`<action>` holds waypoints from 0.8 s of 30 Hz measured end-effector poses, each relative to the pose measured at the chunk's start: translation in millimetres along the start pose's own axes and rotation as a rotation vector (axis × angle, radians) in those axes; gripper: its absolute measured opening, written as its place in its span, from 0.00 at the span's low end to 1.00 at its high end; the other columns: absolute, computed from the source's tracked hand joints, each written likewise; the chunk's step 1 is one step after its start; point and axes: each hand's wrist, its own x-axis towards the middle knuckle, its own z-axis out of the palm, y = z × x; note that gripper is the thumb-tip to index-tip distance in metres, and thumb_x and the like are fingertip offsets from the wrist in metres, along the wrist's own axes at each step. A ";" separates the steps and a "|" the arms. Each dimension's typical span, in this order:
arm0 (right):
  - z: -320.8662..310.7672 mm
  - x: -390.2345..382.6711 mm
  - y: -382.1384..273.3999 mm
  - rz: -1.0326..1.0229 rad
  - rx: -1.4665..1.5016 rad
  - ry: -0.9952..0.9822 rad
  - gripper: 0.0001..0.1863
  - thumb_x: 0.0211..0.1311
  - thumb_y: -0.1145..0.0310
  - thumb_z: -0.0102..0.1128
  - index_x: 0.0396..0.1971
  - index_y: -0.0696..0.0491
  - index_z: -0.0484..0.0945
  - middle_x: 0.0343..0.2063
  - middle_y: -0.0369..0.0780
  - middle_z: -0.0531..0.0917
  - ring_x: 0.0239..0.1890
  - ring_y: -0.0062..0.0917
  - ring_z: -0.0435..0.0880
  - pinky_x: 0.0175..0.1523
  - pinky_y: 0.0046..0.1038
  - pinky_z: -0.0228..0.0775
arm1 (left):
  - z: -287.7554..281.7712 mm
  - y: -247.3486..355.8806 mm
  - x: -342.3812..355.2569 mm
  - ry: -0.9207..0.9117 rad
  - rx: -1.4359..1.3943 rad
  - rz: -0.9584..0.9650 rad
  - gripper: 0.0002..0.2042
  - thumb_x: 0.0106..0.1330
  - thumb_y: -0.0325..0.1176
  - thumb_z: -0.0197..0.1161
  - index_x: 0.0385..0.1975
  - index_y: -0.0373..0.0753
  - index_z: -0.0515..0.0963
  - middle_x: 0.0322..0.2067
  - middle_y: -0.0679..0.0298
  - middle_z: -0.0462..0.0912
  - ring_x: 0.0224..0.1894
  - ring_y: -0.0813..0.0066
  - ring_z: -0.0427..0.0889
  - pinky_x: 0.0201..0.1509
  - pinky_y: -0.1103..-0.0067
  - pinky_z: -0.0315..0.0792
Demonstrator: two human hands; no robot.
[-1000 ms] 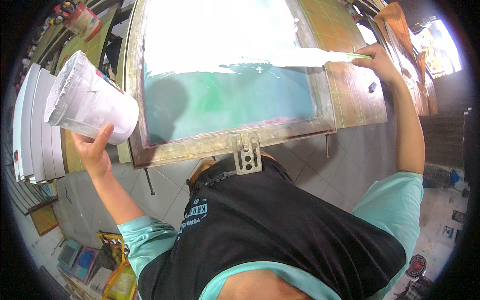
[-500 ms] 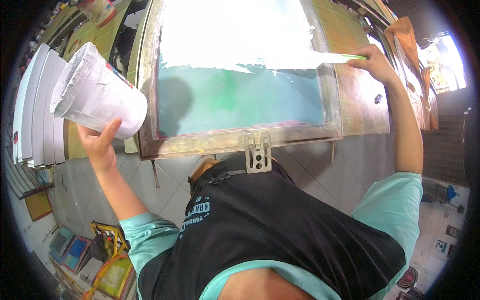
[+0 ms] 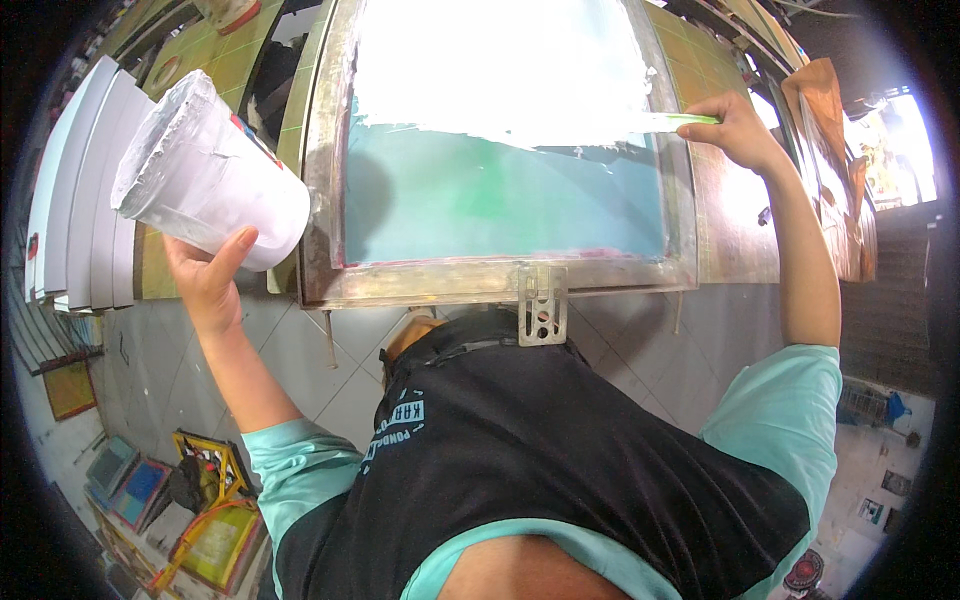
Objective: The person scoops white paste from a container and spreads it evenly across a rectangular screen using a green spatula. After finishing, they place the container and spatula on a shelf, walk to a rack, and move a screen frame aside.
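My left hand [image 3: 210, 282] grips a white plastic tub [image 3: 225, 175] near its base, thumb on the side. The tub tilts with its ink-caked rim toward the upper left, beside the left edge of a screen-printing frame [image 3: 430, 283]. Inside the frame, thick white ink [image 3: 500, 60] covers the far part of the mesh, while the near mesh [image 3: 480, 200] shows blue-green. Over the frame's right side, my right hand [image 3: 740, 132] is closed on the pale green handle of a spatula [image 3: 700, 119]. Its other end blends into the white ink.
A metal bracket [image 3: 543, 312] is on the frame's near edge. Stacked white sheets [image 3: 85, 190] stand at the left, and another tub [image 3: 228, 12] sits at the far left. Brown paper [image 3: 815, 105] lies at the right. Several coloured frames [image 3: 215, 545] rest at lower left.
The view has shifted, so the frame appears farther right. Relative to the frame, my right hand and the spatula have moved left. The tub stays in my left hand.
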 end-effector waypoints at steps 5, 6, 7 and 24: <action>3.7 1.2 -24.6 -0.016 -0.018 0.017 0.14 0.44 0.65 0.62 0.31 0.57 0.81 0.25 0.42 0.81 0.31 0.24 0.77 0.41 0.25 0.65 | -9.1 -3.5 3.0 0.006 0.010 -0.001 0.37 0.37 0.22 0.69 0.52 0.34 0.60 0.47 0.59 0.70 0.50 0.69 0.69 0.57 0.74 0.59; 4.5 1.6 -28.5 -0.019 -0.036 0.022 0.14 0.44 0.65 0.62 0.31 0.57 0.81 0.25 0.42 0.81 0.31 0.24 0.77 0.40 0.26 0.65 | -9.5 -2.1 3.4 0.007 0.003 0.003 0.36 0.37 0.22 0.69 0.52 0.34 0.60 0.47 0.59 0.70 0.50 0.69 0.69 0.57 0.74 0.59; 5.7 2.5 -30.6 -0.022 -0.030 0.028 0.14 0.44 0.65 0.62 0.30 0.58 0.81 0.25 0.42 0.81 0.31 0.24 0.77 0.40 0.26 0.65 | -7.6 -0.1 3.7 0.006 -0.005 0.005 0.36 0.37 0.22 0.69 0.51 0.34 0.60 0.46 0.59 0.70 0.50 0.69 0.69 0.57 0.74 0.59; 22.5 19.6 -98.7 -0.012 -0.026 0.007 0.15 0.41 0.63 0.61 0.26 0.60 0.80 0.21 0.43 0.79 0.27 0.26 0.76 0.36 0.26 0.65 | -17.8 -4.3 21.6 -0.020 -0.092 -0.004 0.39 0.34 0.22 0.71 0.51 0.33 0.59 0.46 0.58 0.70 0.49 0.67 0.71 0.56 0.73 0.62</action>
